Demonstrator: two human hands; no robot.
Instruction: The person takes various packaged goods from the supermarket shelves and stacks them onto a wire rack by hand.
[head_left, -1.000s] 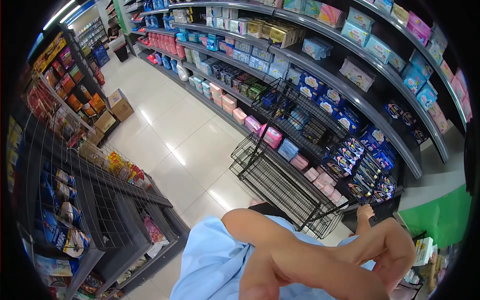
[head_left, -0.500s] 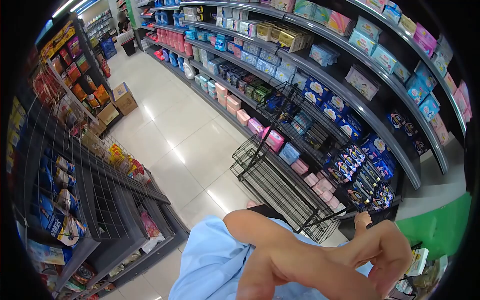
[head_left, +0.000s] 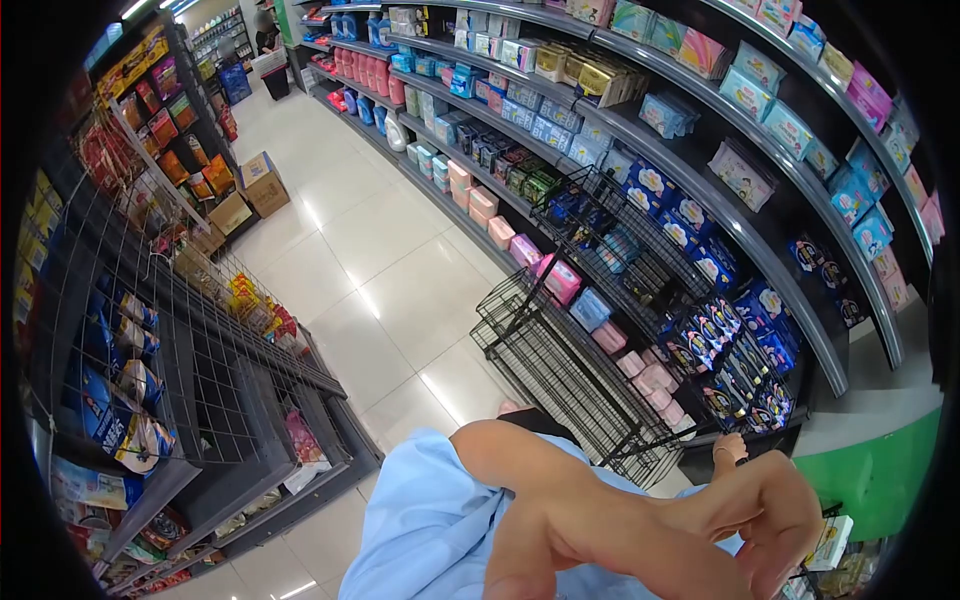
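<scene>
Two bare arms [head_left: 600, 505] cross in front of light blue clothes [head_left: 420, 505] at the bottom of the view; the left hand and the right hand are hard to make out there, so I cannot tell if either grip is open or closed, or if it has hold of something; a small bit of bare skin [head_left: 729, 450] with a dark band shows just past the arms, and I cannot tell if it is a hand or a foot.

The black wire rack [head_left: 570, 375] is the big thing nearest to the arms; it stands on the shiny tile floor [head_left: 335, 260], right by the long grey shelves [head_left: 755, 240]; pink packs [head_left: 655, 385] sit on the low shelf next to it, and shiny dark blue packs [head_left: 715, 340] are near its right end.

Farther up the shelves are pink bottles [head_left: 362, 70] in a row and a white bottle [head_left: 397, 132] with a handle; a green panel [head_left: 875, 475] is at the right, above a white box [head_left: 830, 543].

On the left, yellow and red snack bags [head_left: 258, 308] sit behind a wire mesh [head_left: 220, 395]; a brown cardboard box [head_left: 262, 187] is on the floor; far away, a person [head_left: 268, 40] in dark clothes is by a black bin [head_left: 277, 84].
</scene>
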